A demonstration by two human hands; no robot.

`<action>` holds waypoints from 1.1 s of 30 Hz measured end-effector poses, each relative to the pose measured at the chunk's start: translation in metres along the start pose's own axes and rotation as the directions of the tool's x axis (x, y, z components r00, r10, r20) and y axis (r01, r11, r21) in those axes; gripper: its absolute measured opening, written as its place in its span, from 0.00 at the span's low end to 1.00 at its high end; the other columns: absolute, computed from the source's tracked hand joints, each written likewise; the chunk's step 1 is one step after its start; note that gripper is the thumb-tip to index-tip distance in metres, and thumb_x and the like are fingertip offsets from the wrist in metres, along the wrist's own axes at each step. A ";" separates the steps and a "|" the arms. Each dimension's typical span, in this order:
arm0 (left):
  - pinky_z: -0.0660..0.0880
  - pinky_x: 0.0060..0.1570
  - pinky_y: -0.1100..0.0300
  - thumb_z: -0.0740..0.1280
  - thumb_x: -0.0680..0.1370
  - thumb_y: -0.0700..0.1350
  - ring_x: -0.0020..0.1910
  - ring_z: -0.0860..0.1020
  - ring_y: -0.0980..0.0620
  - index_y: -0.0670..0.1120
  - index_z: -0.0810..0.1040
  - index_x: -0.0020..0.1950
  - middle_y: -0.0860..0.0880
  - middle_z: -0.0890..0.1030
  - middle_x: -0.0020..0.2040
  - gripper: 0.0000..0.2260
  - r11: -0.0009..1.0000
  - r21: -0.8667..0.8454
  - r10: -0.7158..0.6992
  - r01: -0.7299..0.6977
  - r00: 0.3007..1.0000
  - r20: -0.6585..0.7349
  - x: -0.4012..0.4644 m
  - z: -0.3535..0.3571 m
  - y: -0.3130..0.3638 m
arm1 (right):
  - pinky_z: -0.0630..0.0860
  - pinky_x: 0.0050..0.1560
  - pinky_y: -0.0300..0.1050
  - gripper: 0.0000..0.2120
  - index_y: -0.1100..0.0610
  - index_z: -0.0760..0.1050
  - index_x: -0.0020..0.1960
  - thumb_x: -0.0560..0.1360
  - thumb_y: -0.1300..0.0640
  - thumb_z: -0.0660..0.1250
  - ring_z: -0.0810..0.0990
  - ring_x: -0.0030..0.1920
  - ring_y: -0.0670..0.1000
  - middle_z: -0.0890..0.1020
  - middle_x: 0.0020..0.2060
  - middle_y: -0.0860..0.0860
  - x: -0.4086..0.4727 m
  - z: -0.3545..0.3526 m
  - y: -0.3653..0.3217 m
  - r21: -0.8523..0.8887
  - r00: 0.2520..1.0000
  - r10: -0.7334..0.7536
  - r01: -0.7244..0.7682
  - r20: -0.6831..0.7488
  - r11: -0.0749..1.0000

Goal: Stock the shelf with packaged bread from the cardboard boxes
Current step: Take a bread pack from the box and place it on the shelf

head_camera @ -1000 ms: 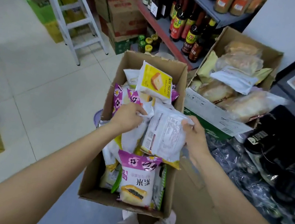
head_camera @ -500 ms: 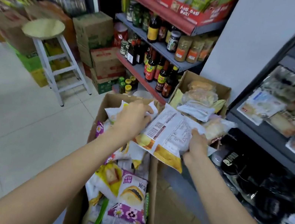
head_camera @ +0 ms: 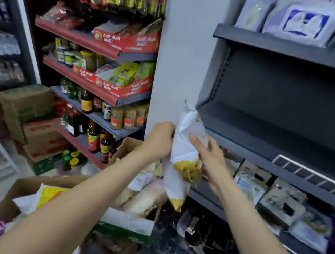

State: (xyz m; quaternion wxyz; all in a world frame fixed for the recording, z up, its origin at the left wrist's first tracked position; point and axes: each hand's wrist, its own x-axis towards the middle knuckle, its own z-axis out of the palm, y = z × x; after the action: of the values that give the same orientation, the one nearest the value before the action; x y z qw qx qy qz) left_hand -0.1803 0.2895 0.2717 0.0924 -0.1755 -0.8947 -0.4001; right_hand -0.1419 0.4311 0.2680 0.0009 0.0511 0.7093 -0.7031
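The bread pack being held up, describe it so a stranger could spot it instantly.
Find the dark grey shelf unit on the right. At its empty shelf's left end, both hands hold one bread pack upright. Unlike boxed packs below, it's white with yellow corners.

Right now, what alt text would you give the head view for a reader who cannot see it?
Both hands, left hand and right hand, hold a white and yellow bread packet upright beside an empty dark shelf. Two open cardboard boxes of packets sit below; bottles and jars fill red-edged shelves to the left.
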 end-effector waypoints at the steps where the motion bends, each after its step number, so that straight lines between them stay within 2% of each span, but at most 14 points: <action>1: 0.64 0.34 0.58 0.62 0.71 0.48 0.43 0.79 0.41 0.47 0.73 0.29 0.37 0.81 0.38 0.12 0.999 -0.033 -0.005 0.004 0.999 -0.038 0.012 0.007 0.013 | 0.77 0.60 0.53 0.36 0.54 0.74 0.64 0.61 0.39 0.77 0.82 0.54 0.52 0.82 0.56 0.52 0.007 -0.019 -0.005 0.028 0.999 0.023 -0.022 -0.029 0.999; 4: 0.67 0.39 0.68 0.71 0.73 0.45 0.49 0.77 0.53 0.45 0.82 0.48 0.47 0.82 0.49 0.06 0.969 -0.240 -0.109 0.057 0.972 -0.208 0.049 0.022 0.042 | 0.81 0.49 0.49 0.20 0.59 0.80 0.54 0.65 0.50 0.77 0.85 0.45 0.53 0.85 0.46 0.55 0.024 -0.069 -0.019 0.107 0.996 0.061 -0.053 -0.070 0.993; 7: 0.72 0.42 0.64 0.76 0.69 0.47 0.47 0.77 0.53 0.47 0.82 0.45 0.48 0.81 0.47 0.09 0.869 -0.489 -0.232 0.068 0.931 -0.282 0.082 0.031 0.063 | 0.81 0.48 0.50 0.14 0.61 0.80 0.53 0.69 0.60 0.75 0.85 0.44 0.54 0.85 0.47 0.58 0.046 -0.108 -0.029 0.172 0.995 0.007 0.011 -0.103 0.985; 11: 0.78 0.39 0.59 0.73 0.72 0.43 0.35 0.80 0.54 0.44 0.80 0.41 0.47 0.81 0.38 0.04 0.687 -0.724 -0.320 0.059 0.920 -0.228 0.120 0.039 0.078 | 0.77 0.53 0.55 0.23 0.68 0.71 0.64 0.70 0.65 0.69 0.81 0.51 0.60 0.80 0.57 0.64 0.083 -0.142 -0.041 0.321 0.995 0.026 0.008 -0.100 0.947; 14: 0.79 0.46 0.52 0.72 0.74 0.45 0.39 0.81 0.46 0.43 0.79 0.40 0.44 0.82 0.40 0.06 0.525 -0.844 -0.425 0.114 0.894 -0.144 0.153 0.039 0.070 | 0.79 0.55 0.56 0.21 0.62 0.72 0.64 0.72 0.64 0.69 0.80 0.56 0.60 0.81 0.57 0.61 0.110 -0.153 -0.052 0.378 1.000 -0.005 0.001 0.009 0.926; 17: 0.80 0.46 0.50 0.72 0.74 0.47 0.39 0.81 0.46 0.40 0.78 0.42 0.43 0.83 0.40 0.10 0.387 -0.905 -0.397 0.180 0.918 0.013 0.185 0.043 0.061 | 0.81 0.50 0.52 0.25 0.59 0.74 0.63 0.67 0.56 0.72 0.83 0.52 0.57 0.82 0.55 0.59 0.136 -0.154 -0.060 0.400 0.986 0.000 -0.069 0.170 0.914; 19: 0.79 0.46 0.49 0.71 0.74 0.46 0.37 0.81 0.47 0.40 0.77 0.41 0.45 0.84 0.35 0.09 0.355 -0.918 -0.352 0.175 0.935 0.042 0.206 0.045 0.061 | 0.81 0.50 0.52 0.27 0.59 0.75 0.62 0.65 0.54 0.72 0.84 0.49 0.56 0.83 0.54 0.60 0.155 -0.148 -0.062 0.370 0.984 -0.004 -0.063 0.180 0.927; 21: 0.79 0.46 0.51 0.70 0.75 0.47 0.37 0.81 0.47 0.41 0.76 0.41 0.45 0.83 0.36 0.11 0.375 -0.910 -0.333 0.179 0.942 0.048 0.230 0.047 0.056 | 0.83 0.45 0.50 0.25 0.61 0.76 0.61 0.65 0.55 0.72 0.85 0.44 0.55 0.84 0.49 0.59 0.175 -0.142 -0.061 0.384 0.996 -0.021 -0.014 0.086 0.923; 23: 0.78 0.48 0.53 0.67 0.76 0.55 0.41 0.80 0.46 0.41 0.77 0.47 0.43 0.82 0.43 0.16 0.462 -0.844 -0.304 0.273 0.943 0.138 0.251 0.048 0.044 | 0.83 0.41 0.49 0.22 0.61 0.76 0.60 0.67 0.57 0.72 0.85 0.42 0.54 0.85 0.47 0.58 0.195 -0.140 -0.059 0.431 0.999 -0.020 0.033 -0.035 0.902; 25: 0.79 0.48 0.55 0.67 0.73 0.62 0.45 0.83 0.46 0.42 0.78 0.56 0.44 0.83 0.49 0.25 0.592 -0.691 -0.242 0.414 0.910 0.338 0.262 0.050 0.032 | 0.82 0.46 0.51 0.25 0.60 0.76 0.62 0.67 0.55 0.73 0.85 0.47 0.54 0.84 0.50 0.57 0.213 -0.139 -0.056 0.491 0.995 -0.012 0.057 -0.095 0.869; 27: 0.81 0.44 0.60 0.69 0.71 0.61 0.46 0.83 0.47 0.41 0.75 0.62 0.44 0.83 0.52 0.29 0.692 -0.580 -0.217 0.430 0.890 0.400 0.271 0.058 0.018 | 0.82 0.48 0.53 0.22 0.58 0.77 0.60 0.68 0.56 0.73 0.84 0.48 0.54 0.85 0.50 0.56 0.225 -0.137 -0.056 0.500 0.994 -0.014 0.064 -0.104 0.864; 29: 0.79 0.37 0.65 0.69 0.74 0.55 0.42 0.82 0.51 0.39 0.74 0.64 0.45 0.82 0.51 0.25 0.770 -0.531 -0.256 0.353 0.934 0.250 0.281 0.064 0.007 | 0.82 0.47 0.51 0.14 0.57 0.77 0.57 0.71 0.59 0.71 0.85 0.47 0.53 0.85 0.49 0.55 0.233 -0.136 -0.059 0.459 0.992 -0.053 0.099 -0.111 0.883; 30: 0.78 0.39 0.64 0.69 0.75 0.54 0.45 0.81 0.50 0.39 0.73 0.64 0.45 0.81 0.53 0.25 0.817 -0.485 -0.275 0.311 0.950 0.145 0.286 0.066 0.003 | 0.82 0.49 0.51 0.12 0.57 0.77 0.55 0.72 0.60 0.71 0.84 0.48 0.52 0.85 0.49 0.55 0.236 -0.135 -0.062 0.426 0.986 -0.083 0.139 -0.146 0.894; 33: 0.73 0.47 0.55 0.67 0.75 0.56 0.52 0.77 0.44 0.41 0.71 0.59 0.45 0.78 0.53 0.22 0.943 -0.258 -0.255 0.211 0.955 -0.153 0.299 0.065 -0.007 | 0.80 0.52 0.51 0.16 0.59 0.74 0.58 0.72 0.62 0.72 0.83 0.48 0.52 0.82 0.53 0.55 0.261 -0.142 -0.066 0.276 0.890 -0.142 0.281 -0.433 0.919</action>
State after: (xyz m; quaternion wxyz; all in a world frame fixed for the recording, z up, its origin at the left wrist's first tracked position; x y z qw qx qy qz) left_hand -0.4604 0.4059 0.3158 0.1049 -0.0403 -0.8423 -0.5273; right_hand -0.3963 0.5905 0.3160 -0.2318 0.1159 0.5672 -0.7818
